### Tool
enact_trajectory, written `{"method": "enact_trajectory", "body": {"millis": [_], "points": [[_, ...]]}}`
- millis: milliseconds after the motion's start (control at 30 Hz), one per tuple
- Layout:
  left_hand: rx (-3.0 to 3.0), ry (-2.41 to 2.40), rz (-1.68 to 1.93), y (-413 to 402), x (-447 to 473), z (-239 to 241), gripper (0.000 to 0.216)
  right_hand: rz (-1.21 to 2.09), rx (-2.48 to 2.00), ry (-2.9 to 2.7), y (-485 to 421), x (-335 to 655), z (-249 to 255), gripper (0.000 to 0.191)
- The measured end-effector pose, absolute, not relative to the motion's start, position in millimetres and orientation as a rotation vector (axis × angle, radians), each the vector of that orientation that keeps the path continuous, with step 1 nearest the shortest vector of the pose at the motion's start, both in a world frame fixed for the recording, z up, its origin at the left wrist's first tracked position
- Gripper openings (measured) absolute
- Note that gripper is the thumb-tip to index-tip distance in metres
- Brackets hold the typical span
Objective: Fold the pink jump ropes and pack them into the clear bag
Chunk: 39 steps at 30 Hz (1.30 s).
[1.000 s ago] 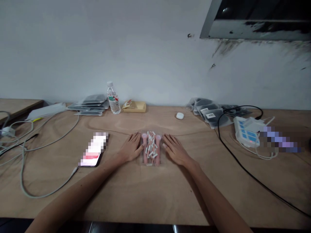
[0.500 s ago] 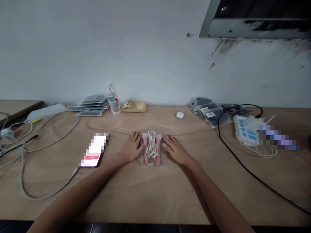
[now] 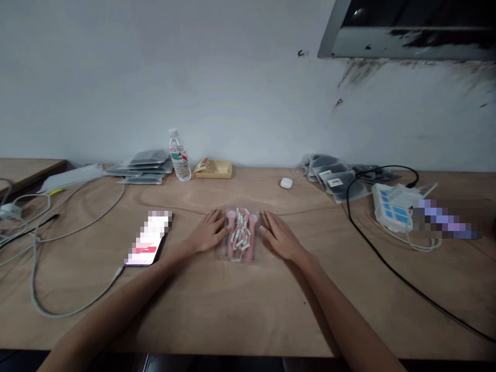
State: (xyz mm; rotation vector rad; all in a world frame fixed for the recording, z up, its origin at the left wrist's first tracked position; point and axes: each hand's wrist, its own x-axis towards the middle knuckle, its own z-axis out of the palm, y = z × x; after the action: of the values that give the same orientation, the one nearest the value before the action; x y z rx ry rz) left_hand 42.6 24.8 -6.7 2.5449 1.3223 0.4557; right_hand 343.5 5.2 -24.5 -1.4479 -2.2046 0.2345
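No grip: L hand [image 3: 207, 231] & R hand [image 3: 284, 239] laid flat, nothing grasped; clear bag [image 3: 242, 257] btwn them on table [image 3: 217, 305]. Risk: plastic may slide or crumple if one side's pushed harder.

- No lettering or number is legible.
- Water bottle [image 3: 181, 168], near the back edge of the table [image 3: 232, 315], left of its middle: green-and-red label [image 3: 179, 156], print too small.
- Grey packets [image 3: 344, 194], by the back edge, right of its middle: white stickers [image 3: 335, 182], the front one with dark, unreadable marks.
- Phone [image 3: 147, 240], between back and front edges, left of the middle: lit screen, pixelated.
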Motion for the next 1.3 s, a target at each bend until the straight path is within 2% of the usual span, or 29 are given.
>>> {"method": "enact_trajectory", "body": {"millis": [200, 400, 500, 567, 700, 867, 1000, 1167, 1300], "points": [[2.415, 1.17, 0.375, 40, 25, 13, 0.056, 0.265, -1.471, -2.145, 7, 344, -24, 0.079], [2.388, 1.364, 0.456, 38, 24, 37, 0.048, 0.256, -1.283, -2.141, 3, 339, -13, 0.046], [2.508, 1.579, 0.614, 16, 39, 48, 0.043, 0.263, -1.2, -2.146, 0, 334, -7, 0.038], [2.614, 1.529, 0.576, -2, 53, 47, 0.047, 0.273, -1.166, -2.158, -3, 332, -3, 0.036], [2.593, 1.572, 0.53, -22, 74, 28, 0.07, 0.334, -1.051, -2.21, -10, 330, 2, 0.03], [2.713, 1.37, 0.44, -7, 66, 23, 0.072, 0.387, -0.976, -2.237, -14, 327, 4, 0.022], [2.769, 1.214, 0.423, 4, 57, 35, 0.065, 0.351, -1.072, -2.226, -13, 326, 2, 0.026], [2.771, 1.214, 0.434, 2, 58, 36, 0.063, 0.359, -1.102, -2.223, -12, 328, 3, 0.053], [2.77, 1.207, 0.449, 2, 58, 36, 0.063, 0.359, -1.094, -2.282, -11, 331, 4, 0.048]]}}
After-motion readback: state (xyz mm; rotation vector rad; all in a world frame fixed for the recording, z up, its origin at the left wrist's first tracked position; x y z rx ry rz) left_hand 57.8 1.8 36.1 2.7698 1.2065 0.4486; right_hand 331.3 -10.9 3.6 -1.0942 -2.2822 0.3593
